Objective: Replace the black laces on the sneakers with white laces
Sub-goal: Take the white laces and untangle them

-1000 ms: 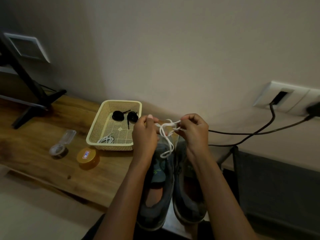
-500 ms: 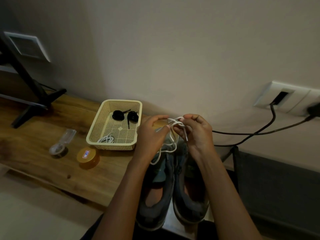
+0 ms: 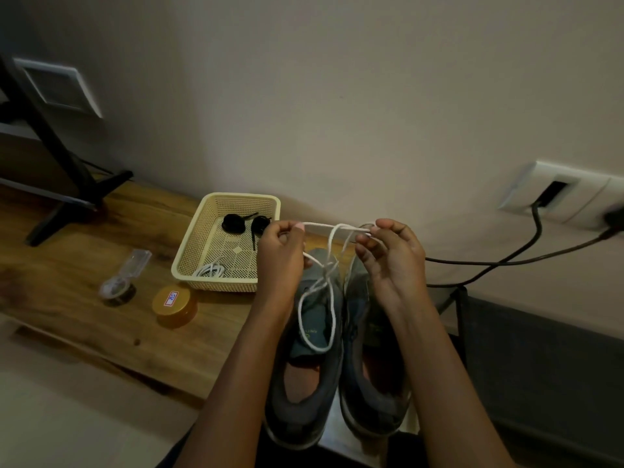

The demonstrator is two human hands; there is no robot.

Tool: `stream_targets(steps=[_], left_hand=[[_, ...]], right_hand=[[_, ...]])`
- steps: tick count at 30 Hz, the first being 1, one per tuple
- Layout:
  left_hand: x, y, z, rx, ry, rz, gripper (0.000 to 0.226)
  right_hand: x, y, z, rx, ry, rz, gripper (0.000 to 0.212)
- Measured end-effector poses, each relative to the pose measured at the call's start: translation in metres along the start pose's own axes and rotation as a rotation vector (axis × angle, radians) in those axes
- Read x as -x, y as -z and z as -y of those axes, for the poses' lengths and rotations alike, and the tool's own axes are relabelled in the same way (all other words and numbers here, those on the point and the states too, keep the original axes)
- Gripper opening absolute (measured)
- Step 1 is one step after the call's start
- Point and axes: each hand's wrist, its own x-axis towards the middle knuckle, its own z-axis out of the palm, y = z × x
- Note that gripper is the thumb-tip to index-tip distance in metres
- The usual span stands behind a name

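Two grey sneakers stand side by side, toes toward the wall: the left sneaker (image 3: 304,393) and the right sneaker (image 3: 368,393). A white lace (image 3: 329,298) runs up from the left sneaker and crosses above the toes. My left hand (image 3: 282,255) pinches one strand of it, my right hand (image 3: 388,255) pinches the other, and the strand between them is stretched level. Two rolled black laces (image 3: 243,222) and a coiled white lace (image 3: 211,270) lie in the cream basket (image 3: 189,251).
On the wooden table (image 3: 84,265) stand a round amber lidded tin (image 3: 174,302) and a clear plastic piece (image 3: 125,278). A black stand foot (image 3: 67,204) is at the far left. Black cables (image 3: 506,261) run from wall sockets at right.
My hands have moved apart and pulled the white lace from a loose tangle into a taut crossing above the sneakers' toes.
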Motion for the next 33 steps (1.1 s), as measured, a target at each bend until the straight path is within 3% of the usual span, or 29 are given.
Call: stream_targets(steps=[8, 12, 16, 20, 24, 27, 30, 33], left_hand=[[-0.004, 0.009, -0.006, 0.299, 0.122, -0.038, 0.004], [-0.005, 0.011, -0.001, 0.036, 0.005, -0.214, 0.012], [-0.006, 0.014, 0.001, -0.231, -0.126, -0.276, 0.022], [0.0, 0.003, -0.004, -0.019, -0.096, -0.014, 0.005], [0.007, -0.006, 0.002, -0.13, -0.194, 0.29, 0.001], [0.004, -0.006, 0.008, -0.295, -0.239, 0.307, 0.013], [0.001, 0.0, 0.005, -0.265, -0.243, 0.205, 0.025], [0.002, 0.003, 0.003, -0.218, -0.255, 0.35, 0.046]], right_hand=[[-0.008, 0.012, 0.011, -0.136, -0.012, 0.037, 0.02], [-0.006, 0.011, 0.016, -0.25, -0.026, 0.076, 0.017], [-0.004, 0.009, 0.02, -0.247, -0.01, 0.068, 0.017], [0.0, 0.004, 0.017, -0.14, 0.006, 0.061, 0.018], [0.004, -0.001, 0.016, -0.055, 0.012, 0.092, 0.018], [0.005, -0.001, 0.017, 0.022, 0.028, 0.103, 0.015], [0.003, 0.001, 0.018, 0.188, 0.082, 0.137, 0.025], [0.004, 0.001, 0.02, 0.537, 0.151, 0.259, 0.027]])
